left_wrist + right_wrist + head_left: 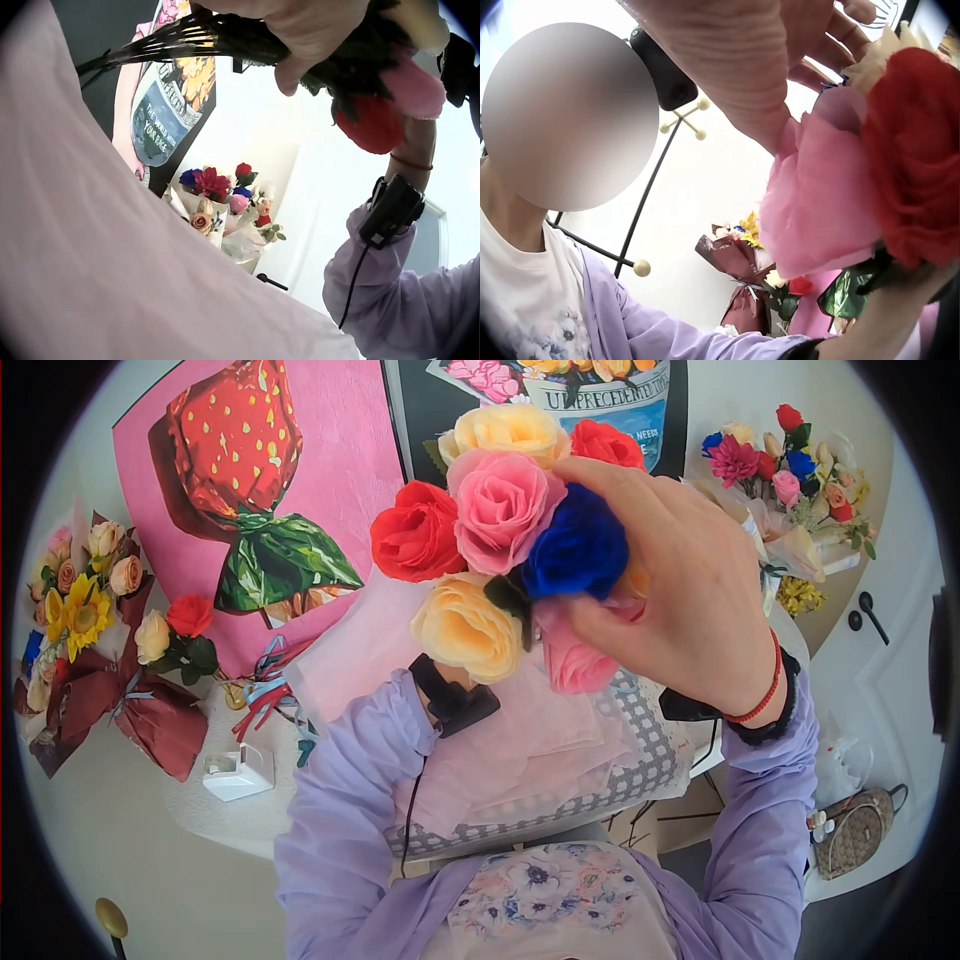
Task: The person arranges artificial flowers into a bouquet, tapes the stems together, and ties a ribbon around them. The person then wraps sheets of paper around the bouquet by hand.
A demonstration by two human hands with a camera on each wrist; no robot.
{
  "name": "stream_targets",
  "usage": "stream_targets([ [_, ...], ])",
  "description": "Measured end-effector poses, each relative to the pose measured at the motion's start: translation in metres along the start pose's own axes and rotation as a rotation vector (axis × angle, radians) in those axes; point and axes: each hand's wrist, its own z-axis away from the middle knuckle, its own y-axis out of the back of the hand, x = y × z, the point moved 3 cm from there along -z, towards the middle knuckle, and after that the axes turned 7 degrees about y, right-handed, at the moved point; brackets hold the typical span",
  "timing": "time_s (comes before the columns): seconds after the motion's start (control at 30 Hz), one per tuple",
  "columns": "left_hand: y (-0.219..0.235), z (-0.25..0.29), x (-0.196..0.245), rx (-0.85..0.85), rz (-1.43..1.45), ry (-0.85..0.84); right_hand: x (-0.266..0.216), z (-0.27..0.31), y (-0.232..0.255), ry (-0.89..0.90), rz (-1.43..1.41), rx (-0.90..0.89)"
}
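Your left hand (315,28) grips the stems (176,43), surest hold on this seemingly light, crushable bouquet (503,510); your right hand (695,580) encloses its blue rose (580,545).

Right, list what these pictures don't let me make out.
- Left hand: head view, mostly hidden behind the bunch of roses; left wrist view, cut off by the top edge.
- Face: right wrist view, blurred.
- Top of the wrapped-candy picture: head view, cut off by the edge.
- Handbag pattern: head view, too small.
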Motion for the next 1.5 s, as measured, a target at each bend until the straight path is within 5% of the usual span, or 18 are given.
stream_targets([
  [0.73, -0.011, -0.005, -0.008, 0.061, -0.242, -0.098, 0.006, -0.004, -0.008, 0.076, -0.006, 0.087],
  [0.9, -0.015, -0.017, -0.015, 0.065, -0.301, -0.095, 0.008, -0.006, -0.011, 0.052, 0.018, -0.092],
  [1.5, -0.026, -0.017, -0.010, 0.098, -0.518, -0.176, 0.017, -0.005, 0.004, 0.179, -0.059, 0.016],
])
